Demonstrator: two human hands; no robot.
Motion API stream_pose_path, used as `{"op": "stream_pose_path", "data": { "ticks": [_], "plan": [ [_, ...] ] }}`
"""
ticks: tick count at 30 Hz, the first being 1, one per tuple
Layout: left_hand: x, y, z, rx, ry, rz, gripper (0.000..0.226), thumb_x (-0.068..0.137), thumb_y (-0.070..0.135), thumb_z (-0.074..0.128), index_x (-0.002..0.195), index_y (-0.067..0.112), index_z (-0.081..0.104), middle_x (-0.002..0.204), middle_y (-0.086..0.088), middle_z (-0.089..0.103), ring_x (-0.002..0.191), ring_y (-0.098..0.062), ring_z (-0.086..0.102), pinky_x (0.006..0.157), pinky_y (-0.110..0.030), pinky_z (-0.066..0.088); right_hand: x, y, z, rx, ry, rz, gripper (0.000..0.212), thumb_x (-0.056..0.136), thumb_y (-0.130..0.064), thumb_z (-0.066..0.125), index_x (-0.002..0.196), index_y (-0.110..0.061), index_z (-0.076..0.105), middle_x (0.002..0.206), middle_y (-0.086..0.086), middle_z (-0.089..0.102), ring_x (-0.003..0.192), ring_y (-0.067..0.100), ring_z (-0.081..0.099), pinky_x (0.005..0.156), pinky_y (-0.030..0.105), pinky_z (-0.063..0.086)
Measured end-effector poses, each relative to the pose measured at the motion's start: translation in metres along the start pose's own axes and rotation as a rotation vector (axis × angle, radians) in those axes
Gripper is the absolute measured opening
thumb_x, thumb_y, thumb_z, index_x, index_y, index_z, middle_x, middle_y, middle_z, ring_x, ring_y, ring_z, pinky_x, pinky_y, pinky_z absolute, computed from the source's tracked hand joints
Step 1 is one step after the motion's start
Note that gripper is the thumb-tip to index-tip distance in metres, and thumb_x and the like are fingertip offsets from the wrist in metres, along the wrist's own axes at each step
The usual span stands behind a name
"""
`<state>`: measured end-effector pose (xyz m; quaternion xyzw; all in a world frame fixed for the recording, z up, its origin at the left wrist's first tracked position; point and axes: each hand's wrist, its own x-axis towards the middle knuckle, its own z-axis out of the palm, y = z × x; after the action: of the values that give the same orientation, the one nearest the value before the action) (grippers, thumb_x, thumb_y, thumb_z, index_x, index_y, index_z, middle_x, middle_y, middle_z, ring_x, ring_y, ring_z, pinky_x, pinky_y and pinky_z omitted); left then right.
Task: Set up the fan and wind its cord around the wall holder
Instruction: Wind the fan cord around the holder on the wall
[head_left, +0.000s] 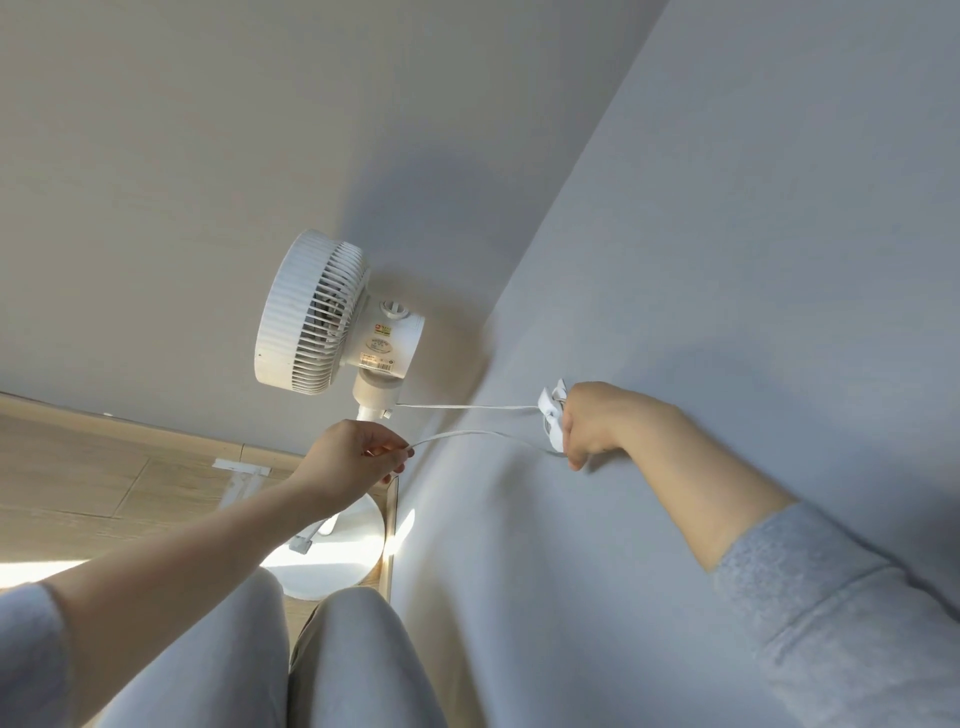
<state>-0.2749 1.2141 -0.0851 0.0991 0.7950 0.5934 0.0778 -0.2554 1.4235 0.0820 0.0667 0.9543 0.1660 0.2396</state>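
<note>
A white pedestal fan (322, 317) stands upright in the room corner on its round base (343, 561), head facing left. Its thin white cord (467, 408) runs from under the fan head to a small white wall holder (551, 415) on the right wall, then loops back to the left. My left hand (348, 457) pinches that returning strand of cord near the fan's pole. My right hand (597, 423) is closed against the wall holder, fingers curled at the cord there. The holder is partly hidden by my right hand.
Two pale walls (727, 260) meet behind the fan. Wood floor (78, 478) lies at the left with a white strip (241, 470) on it. The cord's plug (301, 544) rests on the fan base. My knees in grey trousers (270, 665) fill the bottom.
</note>
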Motion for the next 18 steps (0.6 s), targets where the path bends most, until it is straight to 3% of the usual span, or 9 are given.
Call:
{"op": "stream_pose_path", "data": {
  "ticks": [3, 6, 8, 10, 13, 16, 18],
  "plan": [
    [-0.001, -0.001, 0.0, 0.013, 0.0, 0.006, 0.009, 0.085, 0.016, 0.064, 0.086, 0.015, 0.074, 0.077, -0.002, 0.073, 0.067, -0.017, 0.066, 0.068, -0.024, 0.053, -0.004, -0.002, 0.007, -0.016, 0.039, 0.002, 0.021, 0.082, -0.012, 0.067, 0.09, -0.019, 0.05, 0.065, -0.009, 0.023, 0.072, 0.021, 0.049, 0.06, 0.025, 0.037],
    [-0.001, -0.003, 0.0, 0.023, 0.002, 0.002, 0.009, 0.085, 0.016, 0.065, 0.085, 0.016, 0.074, 0.077, -0.002, 0.074, 0.065, -0.016, 0.066, 0.064, -0.018, 0.052, -0.004, -0.001, 0.015, 0.046, 0.087, 0.04, 0.024, 0.079, -0.01, 0.068, 0.101, -0.009, 0.058, 0.07, -0.002, 0.043, 0.074, 0.023, 0.054, 0.063, 0.026, 0.045],
    [-0.002, -0.004, 0.0, 0.016, 0.003, -0.005, 0.009, 0.085, 0.015, 0.065, 0.085, 0.016, 0.074, 0.077, -0.002, 0.074, 0.066, -0.017, 0.066, 0.065, -0.02, 0.052, -0.004, -0.004, 0.025, 0.079, 0.108, 0.08, 0.017, 0.077, -0.008, 0.066, 0.077, -0.011, 0.05, 0.064, 0.0, 0.036, 0.059, 0.019, 0.051, 0.058, 0.025, 0.043],
    [-0.003, -0.005, 0.001, 0.008, -0.008, -0.007, 0.009, 0.084, 0.015, 0.066, 0.085, 0.015, 0.074, 0.075, -0.002, 0.074, 0.067, -0.017, 0.066, 0.068, -0.024, 0.053, -0.003, -0.007, 0.038, 0.09, 0.147, 0.134, 0.037, 0.078, -0.007, 0.065, 0.063, -0.015, 0.032, 0.06, -0.003, 0.027, 0.049, 0.012, 0.04, 0.046, 0.022, 0.031],
    [-0.005, -0.005, 0.005, 0.026, -0.04, 0.003, 0.009, 0.084, 0.016, 0.065, 0.086, 0.016, 0.075, 0.073, 0.002, 0.073, 0.065, -0.015, 0.066, 0.067, -0.023, 0.052, -0.004, -0.008, 0.053, 0.13, 0.256, 0.191, 0.04, 0.081, -0.003, 0.058, 0.057, -0.014, 0.027, 0.057, 0.001, 0.034, 0.054, 0.02, 0.044, 0.041, 0.023, 0.024],
    [-0.004, -0.004, 0.007, 0.028, -0.047, 0.002, 0.01, 0.085, 0.017, 0.065, 0.087, 0.017, 0.074, 0.074, 0.002, 0.073, 0.066, -0.014, 0.066, 0.062, -0.017, 0.049, -0.01, -0.006, 0.07, 0.285, 0.382, 0.242, 0.036, 0.078, -0.002, 0.053, 0.053, -0.013, 0.031, 0.053, 0.004, 0.035, 0.047, 0.02, 0.034, 0.039, 0.024, 0.023],
    [-0.003, -0.005, 0.007, 0.027, -0.045, 0.001, 0.009, 0.085, 0.017, 0.065, 0.087, 0.018, 0.074, 0.076, 0.001, 0.074, 0.067, -0.014, 0.067, 0.061, -0.014, 0.049, -0.013, -0.011, 0.088, 0.401, 0.488, 0.244, 0.028, 0.079, -0.009, 0.054, 0.057, -0.015, 0.039, 0.062, 0.005, 0.044, 0.055, 0.023, 0.037, 0.048, 0.028, 0.03]
  ]
}}
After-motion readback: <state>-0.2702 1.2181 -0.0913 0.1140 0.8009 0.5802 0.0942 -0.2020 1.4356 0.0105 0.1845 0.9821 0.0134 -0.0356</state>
